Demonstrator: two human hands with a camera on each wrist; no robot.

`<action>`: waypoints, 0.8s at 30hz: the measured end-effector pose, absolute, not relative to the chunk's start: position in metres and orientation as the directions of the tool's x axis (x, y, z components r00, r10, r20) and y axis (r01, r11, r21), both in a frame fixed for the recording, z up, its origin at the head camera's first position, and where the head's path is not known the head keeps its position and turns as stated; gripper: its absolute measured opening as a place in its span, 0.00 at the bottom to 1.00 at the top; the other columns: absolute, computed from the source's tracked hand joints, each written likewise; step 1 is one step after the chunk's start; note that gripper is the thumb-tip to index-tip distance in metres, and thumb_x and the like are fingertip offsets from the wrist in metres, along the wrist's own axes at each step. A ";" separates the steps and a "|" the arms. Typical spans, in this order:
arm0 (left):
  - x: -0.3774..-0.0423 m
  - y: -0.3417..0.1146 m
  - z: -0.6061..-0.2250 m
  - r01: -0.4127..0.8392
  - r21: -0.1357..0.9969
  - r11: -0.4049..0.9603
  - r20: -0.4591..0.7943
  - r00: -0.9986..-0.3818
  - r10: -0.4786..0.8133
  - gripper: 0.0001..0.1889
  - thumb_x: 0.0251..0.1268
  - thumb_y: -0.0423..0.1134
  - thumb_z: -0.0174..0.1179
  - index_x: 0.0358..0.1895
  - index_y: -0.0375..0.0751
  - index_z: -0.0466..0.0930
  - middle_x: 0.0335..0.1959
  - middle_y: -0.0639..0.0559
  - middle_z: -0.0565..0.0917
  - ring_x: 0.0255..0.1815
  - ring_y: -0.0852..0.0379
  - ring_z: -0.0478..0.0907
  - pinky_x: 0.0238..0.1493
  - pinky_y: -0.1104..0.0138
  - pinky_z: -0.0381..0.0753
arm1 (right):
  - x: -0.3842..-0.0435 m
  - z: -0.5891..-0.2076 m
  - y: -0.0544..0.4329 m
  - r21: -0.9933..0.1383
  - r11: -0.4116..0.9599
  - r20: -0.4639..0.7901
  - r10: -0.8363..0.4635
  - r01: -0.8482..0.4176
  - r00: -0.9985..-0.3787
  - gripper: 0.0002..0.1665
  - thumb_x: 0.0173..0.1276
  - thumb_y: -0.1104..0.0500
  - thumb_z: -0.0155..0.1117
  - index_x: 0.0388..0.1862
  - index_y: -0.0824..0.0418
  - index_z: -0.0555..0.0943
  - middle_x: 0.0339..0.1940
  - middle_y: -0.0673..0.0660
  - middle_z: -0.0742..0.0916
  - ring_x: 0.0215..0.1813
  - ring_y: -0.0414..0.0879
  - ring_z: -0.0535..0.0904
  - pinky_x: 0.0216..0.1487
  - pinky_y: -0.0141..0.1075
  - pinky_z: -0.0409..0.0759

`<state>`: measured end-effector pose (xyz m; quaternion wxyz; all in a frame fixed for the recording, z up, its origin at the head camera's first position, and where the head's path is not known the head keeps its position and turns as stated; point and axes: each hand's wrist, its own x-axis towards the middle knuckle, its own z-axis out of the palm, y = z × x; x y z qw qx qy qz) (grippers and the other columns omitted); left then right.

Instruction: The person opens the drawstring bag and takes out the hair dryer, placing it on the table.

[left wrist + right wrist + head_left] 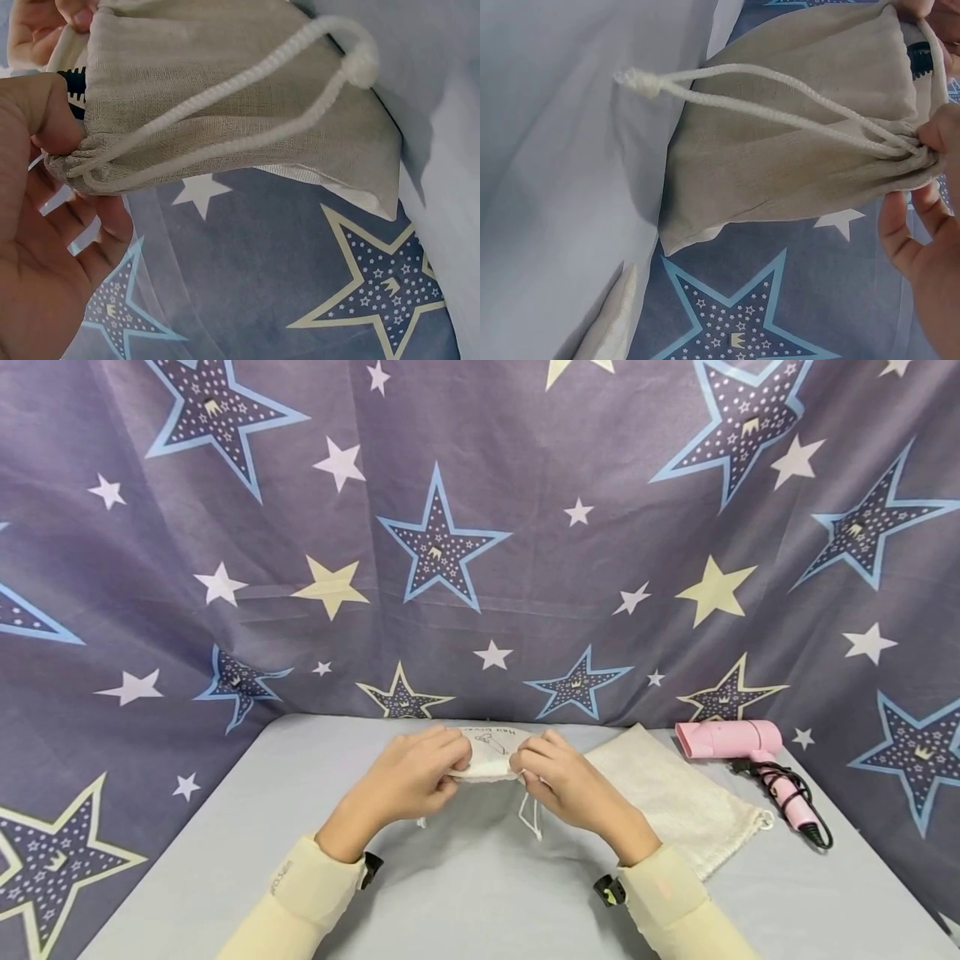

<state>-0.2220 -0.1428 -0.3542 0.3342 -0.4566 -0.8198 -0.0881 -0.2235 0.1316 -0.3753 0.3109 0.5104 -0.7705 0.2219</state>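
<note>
Both hands grip a small beige drawstring bag [491, 745] by its mouth, one at each side. Printed lettering and a small hair dryer drawing show on its upper face in the head view. My left hand [420, 770] pinches the left end of the rim between thumb and fingers. At the opposite end, my right hand [558, 777] pinches the gathered hem where the white drawstring [772, 105] comes out. A black ribbed piece [76, 88] shows at the bag's mouth; the rest of the contents is hidden by the cloth.
To the right, a second beige drawstring bag [667, 797] lies flat on the grey-covered table [465, 893]. A pink hair dryer [727, 739] with its black cord [787, 785] wound round the handle lies at the right edge. A star-patterned curtain [480, 635] hangs behind and at both sides.
</note>
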 end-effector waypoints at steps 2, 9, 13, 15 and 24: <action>-0.222 -0.143 -0.354 0.814 -0.153 0.561 0.634 -0.354 0.687 0.13 0.41 0.32 0.57 0.30 0.51 0.66 0.28 0.60 0.67 0.27 0.61 0.63 0.20 0.69 0.61 | -0.224 -0.376 0.132 -0.020 0.383 0.709 -0.646 -0.924 -0.283 0.07 0.71 0.67 0.58 0.42 0.57 0.79 0.41 0.47 0.82 0.42 0.46 0.71 0.46 0.36 0.71; -0.222 -0.145 -0.352 0.850 -0.045 0.525 0.616 -0.390 0.684 0.14 0.42 0.30 0.57 0.31 0.50 0.66 0.29 0.60 0.67 0.29 0.63 0.64 0.25 0.69 0.64 | -0.225 -0.377 0.134 -0.020 0.406 0.727 -0.622 -0.914 -0.292 0.10 0.67 0.70 0.60 0.41 0.57 0.80 0.41 0.48 0.82 0.42 0.46 0.71 0.45 0.37 0.72; -0.219 -0.144 -0.350 0.811 -0.027 0.584 0.571 -0.467 0.675 0.16 0.41 0.29 0.57 0.30 0.52 0.63 0.28 0.61 0.65 0.30 0.62 0.64 0.25 0.68 0.64 | -0.226 -0.377 0.133 -0.017 0.396 0.724 -0.628 -0.918 -0.284 0.10 0.66 0.70 0.59 0.41 0.57 0.80 0.40 0.48 0.81 0.41 0.46 0.70 0.45 0.37 0.71; -0.217 -0.143 -0.349 0.783 -0.042 0.621 0.553 -0.499 0.667 0.17 0.41 0.28 0.57 0.30 0.53 0.62 0.28 0.61 0.65 0.31 0.62 0.64 0.23 0.67 0.63 | -0.226 -0.377 0.132 -0.017 0.393 0.725 -0.629 -0.919 -0.282 0.10 0.66 0.71 0.59 0.41 0.57 0.79 0.40 0.48 0.81 0.40 0.46 0.70 0.44 0.36 0.70; -0.218 -0.144 -0.350 0.758 -0.020 0.651 0.571 -0.526 0.630 0.15 0.42 0.28 0.57 0.28 0.53 0.64 0.28 0.60 0.66 0.31 0.61 0.64 0.24 0.67 0.65 | -0.222 -0.374 0.126 -0.004 0.394 0.716 -0.641 -0.919 -0.277 0.11 0.68 0.71 0.55 0.40 0.57 0.80 0.39 0.48 0.81 0.39 0.47 0.70 0.45 0.36 0.70</action>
